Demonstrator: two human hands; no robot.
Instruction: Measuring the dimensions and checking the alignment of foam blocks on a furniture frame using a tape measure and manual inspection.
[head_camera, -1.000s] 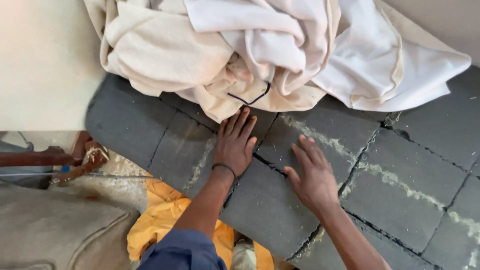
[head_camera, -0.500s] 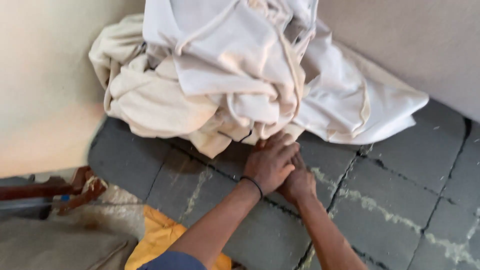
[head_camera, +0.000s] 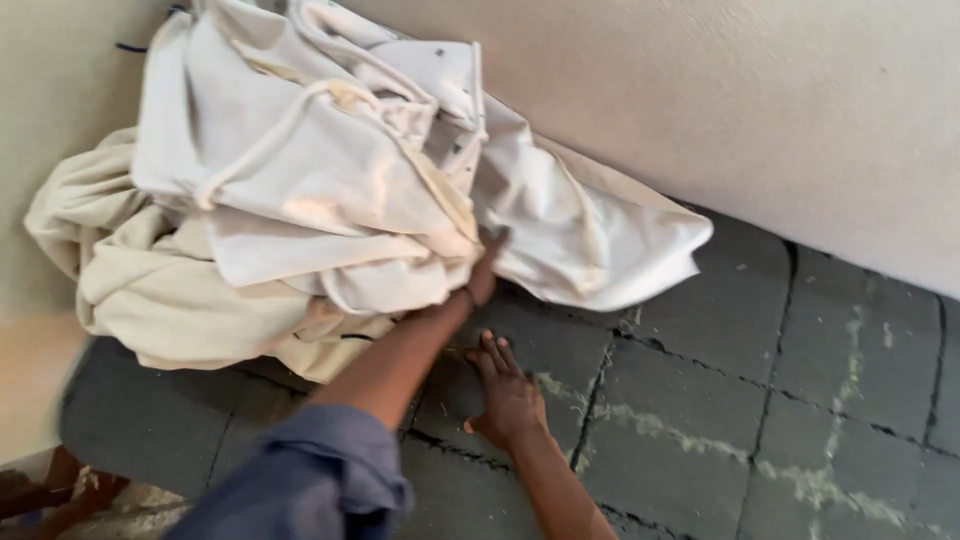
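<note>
The left hand (head_camera: 483, 272) is reaching under the crumpled heap of cream-white cloth (head_camera: 300, 200), its fingers hidden, so its grip cannot be told. The right hand (head_camera: 508, 398) is pressing flat and open on the grey stone-tiled floor (head_camera: 760, 400). The cloth is lying far left against the pale wall (head_camera: 750, 110); it looks soft, bulky and floppy, best gathered by its folds.

Left hand (head_camera: 483, 275) reaches forward, partly hidden; right hand (head_camera: 510, 398) lies flat, fingers spread

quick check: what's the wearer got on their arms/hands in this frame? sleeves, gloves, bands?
No gloves: both hands bare. Left arm has a blue sleeve pushed up to around the elbow, plus a thin dark band at the wrist. Right hand and forearm show no sleeve, ring or band.
</note>
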